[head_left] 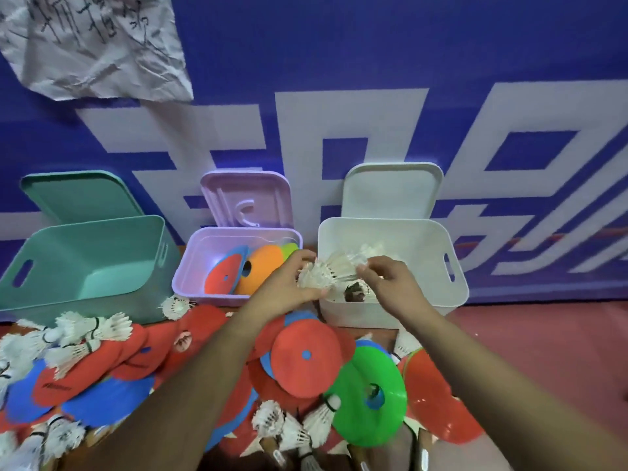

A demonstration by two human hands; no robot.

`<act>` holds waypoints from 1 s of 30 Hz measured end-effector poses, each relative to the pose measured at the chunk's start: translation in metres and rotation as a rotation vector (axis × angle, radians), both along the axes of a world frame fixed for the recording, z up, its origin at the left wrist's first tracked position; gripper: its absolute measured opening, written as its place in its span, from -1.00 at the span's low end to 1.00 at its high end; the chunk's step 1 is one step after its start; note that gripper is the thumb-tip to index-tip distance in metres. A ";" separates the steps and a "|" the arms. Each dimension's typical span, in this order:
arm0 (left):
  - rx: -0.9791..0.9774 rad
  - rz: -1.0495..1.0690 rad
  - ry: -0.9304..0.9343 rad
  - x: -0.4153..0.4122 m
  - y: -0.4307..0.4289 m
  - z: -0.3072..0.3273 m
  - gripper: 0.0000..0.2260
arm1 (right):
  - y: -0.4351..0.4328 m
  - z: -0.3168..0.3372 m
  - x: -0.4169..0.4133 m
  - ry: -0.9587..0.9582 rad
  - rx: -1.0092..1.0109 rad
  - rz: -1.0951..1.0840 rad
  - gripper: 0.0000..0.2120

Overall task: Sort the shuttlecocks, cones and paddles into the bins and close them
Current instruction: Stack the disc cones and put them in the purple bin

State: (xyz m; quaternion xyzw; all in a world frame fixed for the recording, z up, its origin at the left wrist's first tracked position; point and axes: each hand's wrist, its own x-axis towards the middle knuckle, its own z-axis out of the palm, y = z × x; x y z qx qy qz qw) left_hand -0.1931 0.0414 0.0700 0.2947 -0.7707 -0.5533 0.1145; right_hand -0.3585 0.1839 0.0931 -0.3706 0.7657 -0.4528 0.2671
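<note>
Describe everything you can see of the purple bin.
The purple bin is pale lilac plastic with rounded corners, open, its lid propped upright behind it against the blue wall. It stands between the teal bin and white bin. Red, blue, orange and yellow-green cones lean inside.

White shuttlecocks (326, 274) bunched above open white bin (457, 290).
</note>
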 end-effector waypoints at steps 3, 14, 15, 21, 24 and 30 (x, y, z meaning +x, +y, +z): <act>-0.141 -0.073 -0.080 -0.038 0.001 -0.003 -0.50 | 0.018 -0.006 -0.034 -0.007 0.004 -0.070 -0.94; -0.487 -0.221 -0.292 -0.139 -0.025 -0.058 -0.42 | 0.001 -0.080 -0.105 0.114 0.279 -0.120 -0.83; -0.515 -0.206 -0.303 -0.143 -0.026 -0.064 -0.46 | -0.002 -0.085 -0.107 0.131 0.300 -0.118 -0.80; -0.592 -0.178 -0.432 -0.153 -0.031 -0.095 -0.49 | -0.018 -0.105 -0.119 0.215 0.428 -0.028 -0.61; -0.533 -0.195 -0.406 -0.146 -0.033 -0.099 -0.44 | -0.013 -0.101 -0.116 0.273 0.411 -0.010 -0.56; -0.451 0.025 -0.147 -0.081 -0.022 -0.068 -0.72 | 0.007 -0.077 -0.073 0.266 0.238 0.060 -0.65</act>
